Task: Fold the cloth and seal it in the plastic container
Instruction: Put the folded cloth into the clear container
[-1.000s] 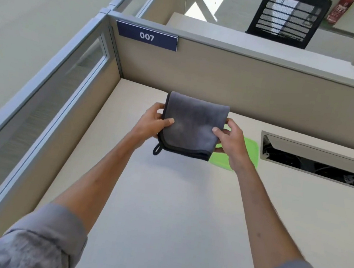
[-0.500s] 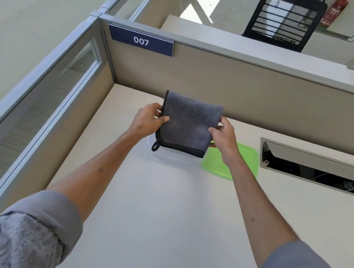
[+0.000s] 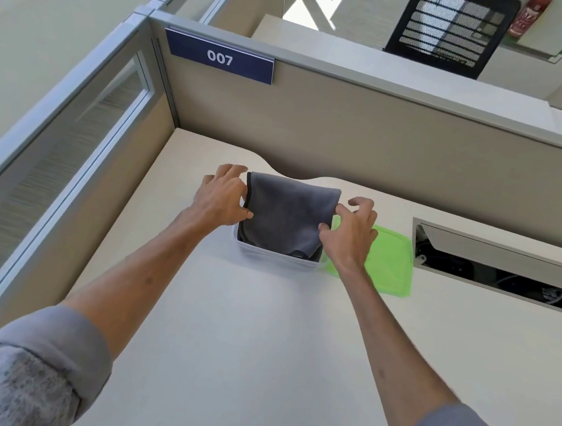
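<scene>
A folded grey cloth (image 3: 288, 213) with a black hem sits partly inside a clear plastic container (image 3: 277, 258) on the desk, its far half sticking out over the rim. My left hand (image 3: 221, 198) pinches the cloth's left edge between thumb and fingers. On the other side my right hand (image 3: 355, 232) grips the cloth's right edge with its thumb, the other fingers spread. The green lid (image 3: 390, 261) lies flat on the desk just right of the container, partly behind my right hand.
Beige cubicle partitions (image 3: 353, 133) close the desk at the back and left, with a "007" sign (image 3: 219, 58). An open cable tray (image 3: 506, 269) is cut into the desk at the right. Pale desk surface (image 3: 255, 351) stretches toward me.
Both hands have lowered the folded cloth from mid-air down into the container. The container, hidden behind the cloth before, now shows its near wall.
</scene>
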A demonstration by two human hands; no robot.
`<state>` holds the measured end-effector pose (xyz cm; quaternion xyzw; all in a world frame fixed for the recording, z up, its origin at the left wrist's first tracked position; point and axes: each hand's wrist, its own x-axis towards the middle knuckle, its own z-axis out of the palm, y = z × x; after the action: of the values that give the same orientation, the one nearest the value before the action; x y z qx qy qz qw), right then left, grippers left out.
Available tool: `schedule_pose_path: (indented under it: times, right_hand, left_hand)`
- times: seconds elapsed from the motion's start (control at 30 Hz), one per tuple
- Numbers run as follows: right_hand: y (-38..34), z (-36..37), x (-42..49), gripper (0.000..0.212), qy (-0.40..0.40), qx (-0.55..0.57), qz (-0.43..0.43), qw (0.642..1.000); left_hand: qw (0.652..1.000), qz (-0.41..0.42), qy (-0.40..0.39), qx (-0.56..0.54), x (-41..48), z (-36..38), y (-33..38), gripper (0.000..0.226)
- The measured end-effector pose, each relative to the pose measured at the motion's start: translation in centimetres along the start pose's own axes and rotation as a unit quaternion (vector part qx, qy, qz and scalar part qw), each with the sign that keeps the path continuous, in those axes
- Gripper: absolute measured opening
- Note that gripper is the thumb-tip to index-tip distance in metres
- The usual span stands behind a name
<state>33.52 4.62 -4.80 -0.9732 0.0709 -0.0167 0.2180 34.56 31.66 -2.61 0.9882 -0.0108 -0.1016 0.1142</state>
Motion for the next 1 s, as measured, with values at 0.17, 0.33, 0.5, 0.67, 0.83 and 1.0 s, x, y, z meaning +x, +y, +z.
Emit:
schedule_pose_path:
  times: [0.17, 0.33, 0.5, 0.67, 0.83, 1.0]
  right_hand:
    - [1.6, 1.1, -1.0, 0.035, -0.026, -0.029, -0.016, 0.999]
    - [1.6, 0.6, -1.5, 0.045, 0.032, 0.067, -0.009, 0.997]
    - [0.8, -1.8, -0.8, 0.055, 0.116, 0.132, -0.064, 0.982]
    - [-0.9, -2.7, 2.1, 0.043, -0.018, -0.037, -0.215, 0.976]
    - [-0.7, -1.7, 1.0, 0.02, 0.015, -0.136, -0.275, 0.952]
    - [-0.1, 0.1, -0.5, 0.016, -0.004, -0.206, -0.303, 0.931]
  left_hand:
    - [0.999, 0.008, -0.012, 0.035, 0.4, 0.4, 0.6, 0.034]
    - [0.98, -0.055, 0.137, -0.135, -1.2, -0.3, 0.5, 0.041]
    - [0.952, -0.024, 0.274, -0.136, -1.7, -1.8, 1.4, 0.03]
    - [0.985, 0.132, 0.11, -0.029, 0.0, -1.4, 3.3, 0.053]
    - [0.976, 0.15, 0.149, 0.045, -0.5, 0.3, 4.0, 0.027]
    - [0.968, 0.162, 0.122, 0.15, -1.6, 2.9, 4.3, 0.033]
